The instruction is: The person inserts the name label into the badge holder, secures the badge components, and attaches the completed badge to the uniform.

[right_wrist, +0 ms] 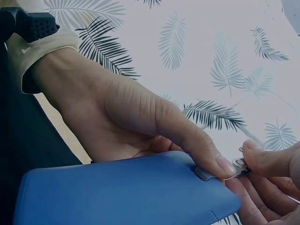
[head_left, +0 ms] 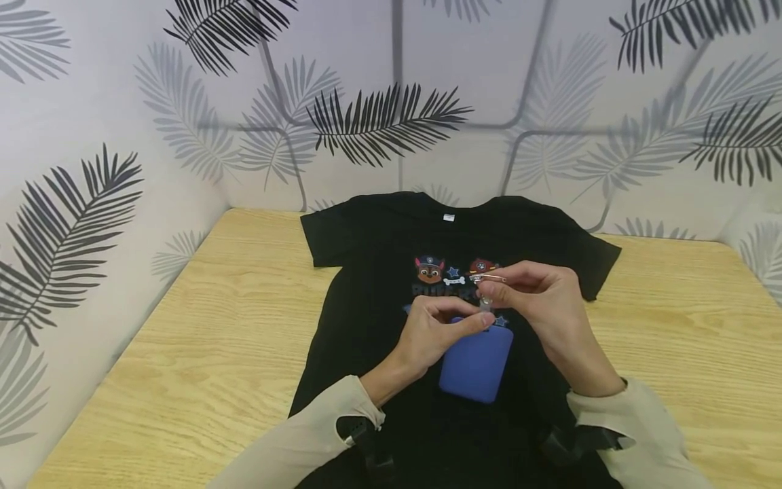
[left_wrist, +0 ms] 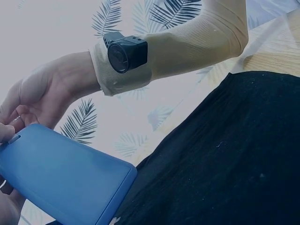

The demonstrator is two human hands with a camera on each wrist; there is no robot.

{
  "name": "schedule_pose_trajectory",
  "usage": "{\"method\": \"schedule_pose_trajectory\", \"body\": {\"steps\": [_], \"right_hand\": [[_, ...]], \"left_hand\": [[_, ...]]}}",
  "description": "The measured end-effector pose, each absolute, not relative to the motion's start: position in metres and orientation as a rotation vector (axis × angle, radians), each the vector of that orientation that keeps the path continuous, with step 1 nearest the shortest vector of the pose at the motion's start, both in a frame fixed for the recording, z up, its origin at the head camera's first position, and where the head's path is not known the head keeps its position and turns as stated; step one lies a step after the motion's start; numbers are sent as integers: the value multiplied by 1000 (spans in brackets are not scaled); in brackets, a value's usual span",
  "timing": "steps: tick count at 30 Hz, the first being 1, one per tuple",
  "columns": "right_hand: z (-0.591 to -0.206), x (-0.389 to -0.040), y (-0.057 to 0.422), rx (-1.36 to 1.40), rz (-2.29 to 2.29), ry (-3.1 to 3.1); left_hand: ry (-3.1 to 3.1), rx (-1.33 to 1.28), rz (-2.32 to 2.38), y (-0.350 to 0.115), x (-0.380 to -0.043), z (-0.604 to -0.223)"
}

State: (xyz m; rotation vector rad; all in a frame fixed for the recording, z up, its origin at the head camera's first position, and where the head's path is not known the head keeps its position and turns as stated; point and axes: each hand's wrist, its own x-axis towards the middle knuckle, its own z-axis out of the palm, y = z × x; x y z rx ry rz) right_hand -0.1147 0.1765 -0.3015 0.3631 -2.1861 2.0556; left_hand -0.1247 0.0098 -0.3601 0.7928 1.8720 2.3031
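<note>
A blue badge holder point(head_left: 475, 367) hangs tilted above a black T-shirt point(head_left: 366, 339). My left hand point(head_left: 427, 333) pinches the clear strap point(right_wrist: 206, 174) at the holder's slotted top edge, thumb on top. From the other side my right hand point(head_left: 552, 305) grips the metal safety pin point(head_left: 491, 278) joined to that strap, between thumb and fingertips. The pin's bar points to the right in the head view. In the right wrist view a round metal snap point(right_wrist: 239, 163) shows between the two hands. The right fingers partly cover the pin.
The T-shirt lies spread on a wooden table point(head_left: 244, 305), with cartoon dogs printed on its chest and a white neck label point(head_left: 449, 218). Leaf-patterned fabric point(head_left: 397, 61) walls off the back and sides. Each wrist carries a black camera point(left_wrist: 124, 54).
</note>
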Motion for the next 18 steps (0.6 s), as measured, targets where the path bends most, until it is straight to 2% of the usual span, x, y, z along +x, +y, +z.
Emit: {"method": "schedule_pose_trajectory", "body": {"steps": [18], "right_hand": [[-301, -119, 185, 517, 2057, -2180]], "left_hand": [[1780, 732, 2181, 6, -126, -357]]}}
